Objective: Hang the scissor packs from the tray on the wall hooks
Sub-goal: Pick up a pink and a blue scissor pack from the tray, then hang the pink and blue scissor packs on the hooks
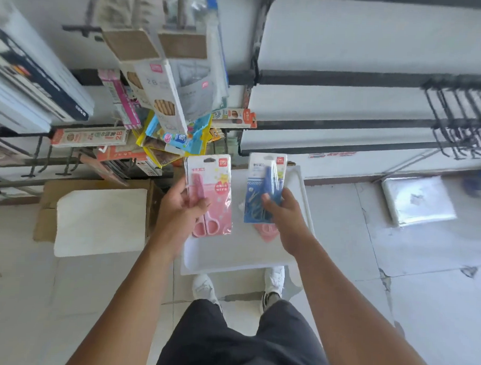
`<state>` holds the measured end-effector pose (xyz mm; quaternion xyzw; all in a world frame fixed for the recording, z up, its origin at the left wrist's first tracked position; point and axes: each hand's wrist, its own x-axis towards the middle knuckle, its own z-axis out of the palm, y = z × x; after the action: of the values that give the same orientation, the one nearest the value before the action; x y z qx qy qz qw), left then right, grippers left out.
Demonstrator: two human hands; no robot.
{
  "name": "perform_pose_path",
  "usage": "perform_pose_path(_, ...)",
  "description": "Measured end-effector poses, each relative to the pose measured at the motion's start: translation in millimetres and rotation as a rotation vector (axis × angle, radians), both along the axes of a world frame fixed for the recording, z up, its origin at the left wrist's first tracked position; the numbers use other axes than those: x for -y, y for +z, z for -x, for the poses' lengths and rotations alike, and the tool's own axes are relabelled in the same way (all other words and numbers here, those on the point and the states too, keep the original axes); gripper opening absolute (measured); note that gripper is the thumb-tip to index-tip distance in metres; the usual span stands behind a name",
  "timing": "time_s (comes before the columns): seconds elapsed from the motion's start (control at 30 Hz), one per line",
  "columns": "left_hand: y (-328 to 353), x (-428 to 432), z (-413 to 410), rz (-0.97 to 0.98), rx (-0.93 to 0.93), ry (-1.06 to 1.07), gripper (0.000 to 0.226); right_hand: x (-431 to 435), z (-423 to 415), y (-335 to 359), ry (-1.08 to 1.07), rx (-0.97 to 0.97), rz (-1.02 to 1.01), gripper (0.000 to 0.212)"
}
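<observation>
My left hand (181,207) grips a pink scissor pack (214,192) by its left edge, holding it upright above the white tray (230,260). A blue scissor pack (264,183) stands upright in my right hand (282,214), which holds it from the lower right. Under my right hand another pink pack (266,230) lies in the tray, mostly hidden. Black wall hooks (457,120) stick out from the slat wall at the right, bare.
Stationery packs (166,96) hang on hooks at the upper left, and books (31,85) are stacked at the far left. A cardboard box with a white board (100,220) sits left of the tray. A plastic-wrapped bundle (417,199) lies on the floor at right.
</observation>
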<state>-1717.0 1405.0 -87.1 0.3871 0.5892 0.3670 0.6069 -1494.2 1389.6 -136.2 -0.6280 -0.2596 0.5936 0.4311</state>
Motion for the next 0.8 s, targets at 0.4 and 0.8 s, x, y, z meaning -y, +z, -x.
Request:
perform_pose_path(0.4, 120, 7, -87, -0.302, 0.073, 0.055, 0.042, 8, -92, 141, 0.079, -0.066, -0.429, 0.027)
perform_pose_path(0.8, 239, 10, -172, -0.602, 0.106, 0.173, 0.046, -9, -175, 264, 0.129, -0.074, -0.703, 0.025)
